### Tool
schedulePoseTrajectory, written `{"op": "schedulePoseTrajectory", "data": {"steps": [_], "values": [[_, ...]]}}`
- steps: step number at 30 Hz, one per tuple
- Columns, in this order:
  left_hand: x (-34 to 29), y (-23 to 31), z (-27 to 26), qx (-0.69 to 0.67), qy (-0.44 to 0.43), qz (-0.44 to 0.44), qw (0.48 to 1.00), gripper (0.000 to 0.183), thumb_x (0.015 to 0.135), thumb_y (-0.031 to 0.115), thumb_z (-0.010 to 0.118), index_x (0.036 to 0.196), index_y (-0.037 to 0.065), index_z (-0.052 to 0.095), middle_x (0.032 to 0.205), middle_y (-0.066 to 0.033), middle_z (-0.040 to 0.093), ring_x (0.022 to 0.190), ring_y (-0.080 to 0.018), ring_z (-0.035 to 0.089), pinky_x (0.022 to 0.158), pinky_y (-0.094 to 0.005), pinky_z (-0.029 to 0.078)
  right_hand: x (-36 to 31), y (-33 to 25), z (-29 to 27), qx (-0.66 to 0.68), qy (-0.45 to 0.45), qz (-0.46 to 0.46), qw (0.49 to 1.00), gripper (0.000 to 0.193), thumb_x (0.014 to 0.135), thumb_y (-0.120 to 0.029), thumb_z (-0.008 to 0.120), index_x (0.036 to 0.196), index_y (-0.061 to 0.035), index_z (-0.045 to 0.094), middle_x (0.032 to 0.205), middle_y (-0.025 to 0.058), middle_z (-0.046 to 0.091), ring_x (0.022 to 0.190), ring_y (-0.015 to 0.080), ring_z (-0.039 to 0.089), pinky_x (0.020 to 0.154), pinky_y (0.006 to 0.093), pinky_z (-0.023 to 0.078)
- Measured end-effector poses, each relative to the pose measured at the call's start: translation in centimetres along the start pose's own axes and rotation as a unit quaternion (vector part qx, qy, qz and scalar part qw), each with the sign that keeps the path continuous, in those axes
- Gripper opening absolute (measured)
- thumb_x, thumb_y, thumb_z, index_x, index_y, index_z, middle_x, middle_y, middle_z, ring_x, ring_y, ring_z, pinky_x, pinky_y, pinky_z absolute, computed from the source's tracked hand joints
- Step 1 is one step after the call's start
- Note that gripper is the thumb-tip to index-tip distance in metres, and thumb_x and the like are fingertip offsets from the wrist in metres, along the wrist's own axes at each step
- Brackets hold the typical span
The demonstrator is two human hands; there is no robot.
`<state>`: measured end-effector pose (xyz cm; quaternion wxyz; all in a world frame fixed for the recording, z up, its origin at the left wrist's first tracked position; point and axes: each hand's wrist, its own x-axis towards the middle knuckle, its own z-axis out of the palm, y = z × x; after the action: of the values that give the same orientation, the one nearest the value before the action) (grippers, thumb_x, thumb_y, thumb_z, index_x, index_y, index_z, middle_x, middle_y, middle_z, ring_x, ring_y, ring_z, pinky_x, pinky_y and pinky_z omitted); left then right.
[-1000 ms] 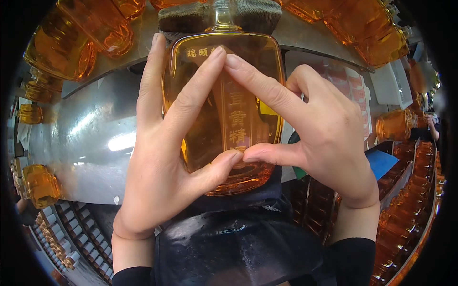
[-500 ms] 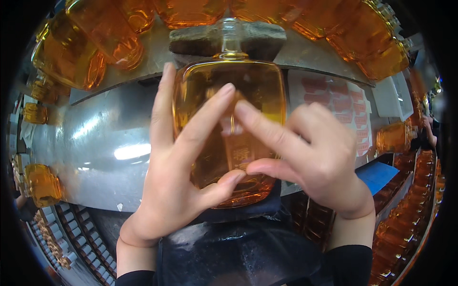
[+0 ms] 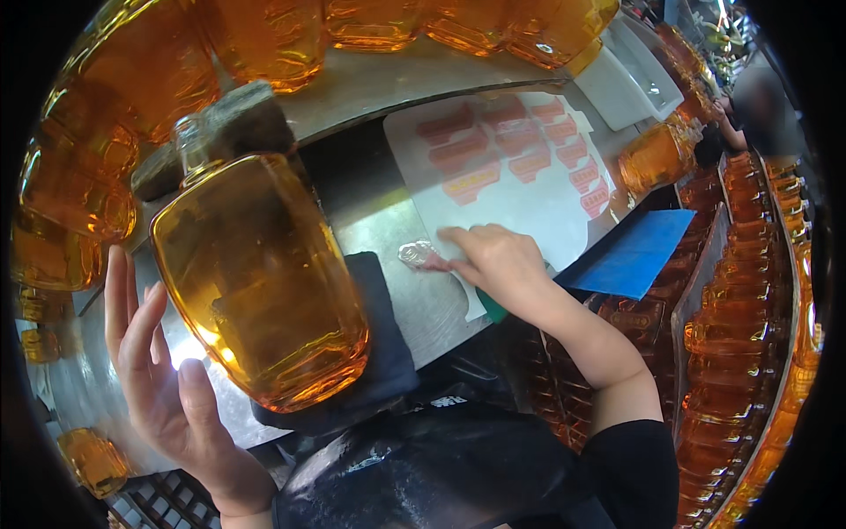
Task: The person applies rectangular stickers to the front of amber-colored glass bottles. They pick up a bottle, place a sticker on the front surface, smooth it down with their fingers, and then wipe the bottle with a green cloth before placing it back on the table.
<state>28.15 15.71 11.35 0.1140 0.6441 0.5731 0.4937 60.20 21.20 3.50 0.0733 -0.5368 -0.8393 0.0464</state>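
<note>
My left hand [image 3: 172,370] is spread, fingers apart and gripping nothing, just beside the bottle's left edge; whether a fingertip touches the glass I can't make out. My right hand [image 3: 498,269] is half curled at a scrap of film [image 3: 423,256], its thumb at the pinkish end; I can't tell whether it pinches the scrap. The bottle [image 3: 264,282] lies face up between my hands, nearer the left, its lower end on a dark cloth [image 3: 388,326] and its neck over a grey rest [image 3: 251,123]. I judge it heavy, stiff and breakable, its smooth faces slippery, so I'd take it by both flanks, or with one palm under the base and the other hand at the shoulder; the thin neck alone seems a poor hold. The film looks light and limp, likely to cling, best taken by an edge. Beyond it on the metal table [image 3: 421,313] lies a white sheet [image 3: 529,212] with red stickers, then a blue sheet [image 3: 634,251]; amber bottles [image 3: 264,44] line the far side.
</note>
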Motion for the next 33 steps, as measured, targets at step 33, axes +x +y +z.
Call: {"op": "schedulePoseTrajectory", "data": {"steps": [33], "values": [[-2.8,0.6,-3.8,0.047,-0.071,0.063,0.994,0.033,0.098,0.033,0.052,0.108,0.011,0.074,0.121,-0.0119,0.065,0.122,-0.0334,0.052,0.113,-0.0545,0.026,7.1,-10.7,-11.1,0.077,0.251,-0.419,0.869,0.024,0.071,-0.008,0.077,0.094,-0.0040,0.074,0.092,0.0059,0.072,0.079,0.0195,0.065,0.065,0.0286,0.054]]}}
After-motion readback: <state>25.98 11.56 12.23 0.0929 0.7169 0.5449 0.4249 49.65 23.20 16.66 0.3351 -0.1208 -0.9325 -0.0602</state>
